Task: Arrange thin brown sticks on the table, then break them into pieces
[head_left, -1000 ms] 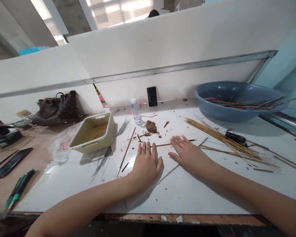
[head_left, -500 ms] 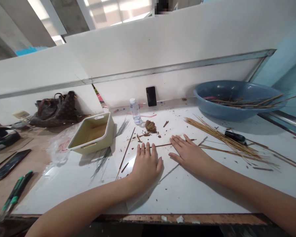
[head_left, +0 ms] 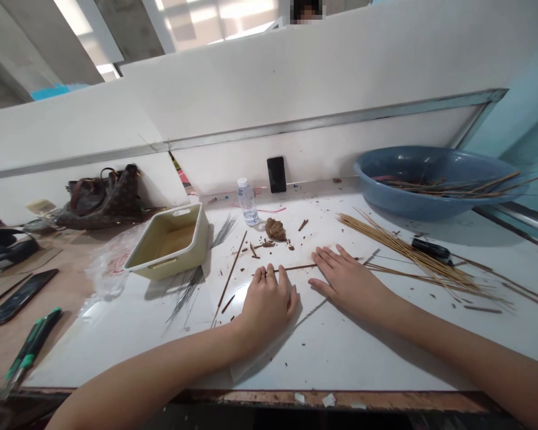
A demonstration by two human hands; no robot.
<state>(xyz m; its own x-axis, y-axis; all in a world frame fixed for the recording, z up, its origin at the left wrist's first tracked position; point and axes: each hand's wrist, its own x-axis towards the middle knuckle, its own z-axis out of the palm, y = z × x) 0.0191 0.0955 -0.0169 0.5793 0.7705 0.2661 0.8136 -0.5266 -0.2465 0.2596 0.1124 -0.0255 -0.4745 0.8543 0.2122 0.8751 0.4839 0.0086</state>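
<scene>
A thin stick coated in brown paste (head_left: 298, 267) lies crosswise on the white work surface, under the fingers of both hands. My left hand (head_left: 269, 304) rests palm down at its left end, fingers apart and a little bent. Over the right part of the stick, my right hand (head_left: 345, 273) lies flat with its fingers spread. Just beyond the hands sits a lump of brown dough-like paste (head_left: 275, 229), with crumbs scattered around it. Another brown-coated stick (head_left: 233, 269) lies to the left of my left hand. To the right is a bundle of bare thin sticks (head_left: 403, 248).
A yellowish tub (head_left: 161, 270) and a clear bottle (head_left: 248, 206) stand left of the paste. A phone (head_left: 277, 175) leans on the partition. At the back right, a blue basin (head_left: 399, 200) holds sticks. A black-handled tool (head_left: 431, 249) lies by the bundle. Cutters (head_left: 31, 346) lie far left.
My left hand's fingers have bent more and drawn back slightly toward me. My right hand stays flat on the stick, nearly unmoved. The view has shifted slightly.
</scene>
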